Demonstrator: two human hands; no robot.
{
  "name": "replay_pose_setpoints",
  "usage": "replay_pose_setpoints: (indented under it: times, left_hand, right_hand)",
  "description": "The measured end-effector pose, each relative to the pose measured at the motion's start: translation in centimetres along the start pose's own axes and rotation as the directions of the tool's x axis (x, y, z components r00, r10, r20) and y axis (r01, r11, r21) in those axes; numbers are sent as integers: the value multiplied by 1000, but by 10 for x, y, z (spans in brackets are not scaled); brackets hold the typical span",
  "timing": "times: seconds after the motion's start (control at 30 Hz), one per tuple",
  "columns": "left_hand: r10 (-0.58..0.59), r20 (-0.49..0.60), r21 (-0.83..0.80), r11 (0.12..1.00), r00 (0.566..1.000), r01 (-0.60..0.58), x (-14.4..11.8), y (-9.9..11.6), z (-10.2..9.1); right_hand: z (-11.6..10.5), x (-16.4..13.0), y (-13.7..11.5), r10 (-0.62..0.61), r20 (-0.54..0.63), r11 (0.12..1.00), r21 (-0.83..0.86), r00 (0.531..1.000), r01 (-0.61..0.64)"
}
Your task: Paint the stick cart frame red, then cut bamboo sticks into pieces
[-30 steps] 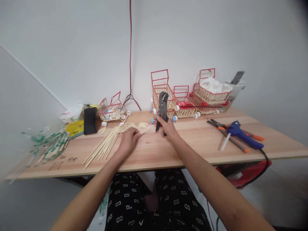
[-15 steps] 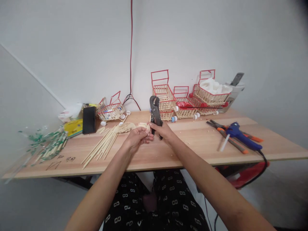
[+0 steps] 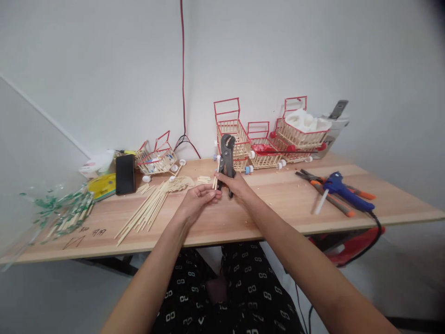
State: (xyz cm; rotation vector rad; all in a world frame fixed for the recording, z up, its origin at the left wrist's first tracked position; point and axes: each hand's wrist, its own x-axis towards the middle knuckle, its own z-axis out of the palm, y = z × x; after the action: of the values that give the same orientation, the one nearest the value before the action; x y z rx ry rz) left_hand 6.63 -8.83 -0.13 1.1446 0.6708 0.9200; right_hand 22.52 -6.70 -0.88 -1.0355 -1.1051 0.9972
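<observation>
Both hands meet over the wooden table point(image 3: 264, 208), one with short sticks, one with cutters

The right hand point(image 3: 236, 184) is closed around the handles of the dark cutting pliers point(image 3: 226, 157), which stand upright from the fist with the head pointing up; whether the pliers' blades are apart is too small to tell. The left hand point(image 3: 199, 200), just beside the right and touching it at the fingertips, pinches a few short wooden sticks point(image 3: 215, 180) that rise next to the pliers' handles. Left of the left hand a loose bundle of long sticks point(image 3: 146, 211) lies on the table, with a black phone point(image 3: 125, 168) beyond it. Behind the right hand stand small red-framed stick carts point(image 3: 259, 148); well to its right lies a blue glue gun point(image 3: 344, 192)
</observation>
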Motion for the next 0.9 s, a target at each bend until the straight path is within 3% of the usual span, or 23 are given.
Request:
replay_pose_setpoints:
  times: [0.17,0.3,0.43,0.6,0.73,0.9]
  left_hand:
    - [79,-81,159,985,994,-65,0,-6,3]
    - [109,-113,156,984,988,-91,0,-4,8]
    - [49,-67,-4,999,997,-49,-2,-1,7]
    - [-99,-32,-166,982,995,93,-1,-2,1]
    - [-179,0,-198,964,984,176,1,-2,-1]
    - [-171,18,-181,968,985,172,1,-3,-1]
  right_hand:
    - [2,-2,-2,-13,8,999,43,1000,13]
    - [2,-2,-1,-21,-12,1000,21,1000,21]
    - [0,0,0,-30,26,999,16,999,29]
    - [1,-3,-3,-42,47,999,-25,998,43]
    - [2,-6,-6,-71,46,995,-66,996,74]
    - [3,-8,-6,-71,63,992,-95,995,77]
